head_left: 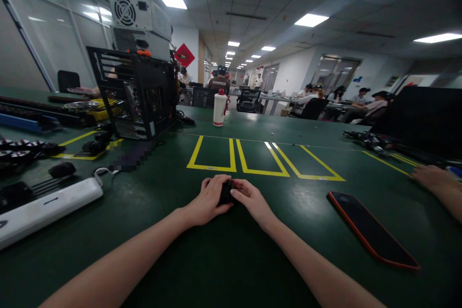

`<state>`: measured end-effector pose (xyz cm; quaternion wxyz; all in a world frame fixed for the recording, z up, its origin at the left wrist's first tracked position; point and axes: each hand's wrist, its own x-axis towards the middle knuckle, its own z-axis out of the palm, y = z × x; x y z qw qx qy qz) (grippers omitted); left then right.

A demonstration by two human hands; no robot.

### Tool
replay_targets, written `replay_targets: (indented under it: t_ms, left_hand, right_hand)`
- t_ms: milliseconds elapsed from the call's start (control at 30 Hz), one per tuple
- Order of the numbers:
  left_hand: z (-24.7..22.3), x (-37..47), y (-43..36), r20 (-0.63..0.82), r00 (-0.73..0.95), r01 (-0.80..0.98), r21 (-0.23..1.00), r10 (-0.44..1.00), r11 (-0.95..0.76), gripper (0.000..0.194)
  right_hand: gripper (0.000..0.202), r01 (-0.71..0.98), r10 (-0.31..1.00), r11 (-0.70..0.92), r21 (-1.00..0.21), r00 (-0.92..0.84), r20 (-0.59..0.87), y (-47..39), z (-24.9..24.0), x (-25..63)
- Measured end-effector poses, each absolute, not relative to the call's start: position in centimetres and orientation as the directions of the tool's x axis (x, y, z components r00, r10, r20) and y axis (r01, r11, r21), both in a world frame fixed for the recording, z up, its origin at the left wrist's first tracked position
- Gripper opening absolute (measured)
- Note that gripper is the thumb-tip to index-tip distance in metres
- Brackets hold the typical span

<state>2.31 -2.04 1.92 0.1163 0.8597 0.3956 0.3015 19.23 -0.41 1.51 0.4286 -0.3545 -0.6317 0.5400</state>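
Observation:
Between my two hands, low over the green table [173,250], is a small black object [225,192], mostly covered by fingers, so its kind does not show. My left hand [211,197] wraps over it from the left, thumb at its near side. From the right, the fingertips and thumb of my right hand [251,198] press against its right side. Just beyond my hands, yellow tape outlines [220,168] mark the tabletop.
A phone with an orange edge [371,231] lies to the right, near another person's hand [436,180]. On the left are a white power strip [54,209] and an open black computer case [144,91] with power supplies on top. A white bottle [219,109] stands farther back.

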Motion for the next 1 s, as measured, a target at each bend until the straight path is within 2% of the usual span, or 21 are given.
replay_targets:
  t_ms: [300, 433, 533, 633, 833, 1000]
  left_hand:
    - [1.1, 2.4, -2.3, 0.446, 0.469, 0.642, 0.421, 0.762, -0.641, 0.058]
    - [1.2, 2.4, -2.3, 0.451, 0.485, 0.631, 0.414, 0.75, -0.657, 0.054]
    - [1.3, 2.4, -2.5, 0.45, 0.487, 0.634, 0.408, 0.749, -0.657, 0.054]
    - [1.3, 2.4, -2.7, 0.447, 0.504, 0.623, 0.404, 0.739, -0.669, 0.054]
    - [1.0, 2.2, -2.8, 0.441, 0.51, 0.627, 0.397, 0.739, -0.67, 0.055]
    - [0.9, 2.3, -2.7, 0.456, 0.508, 0.627, 0.385, 0.731, -0.677, 0.055]
  right_hand:
    - [0.033, -0.083, 0.873, 0.197, -0.977, -0.439, 0.214, -1.3, 1.3, 19.3]
    - [0.02, -0.031, 0.895, 0.263, -0.964, -0.365, 0.256, -1.2, 1.2, 19.0]
    - [0.026, 0.004, 0.92, 0.248, -0.969, -0.314, 0.234, -1.0, 1.1, 19.0]
    - [0.027, -0.007, 0.914, 0.18, -0.984, -0.369, 0.17, -0.8, 1.1, 19.2]
    - [0.034, -0.048, 0.855, 0.221, -0.974, -0.47, 0.217, -1.4, 1.2, 19.6]
    - [0.018, -0.025, 0.881, 0.292, -0.956, -0.382, 0.279, -1.4, 1.0, 19.2]
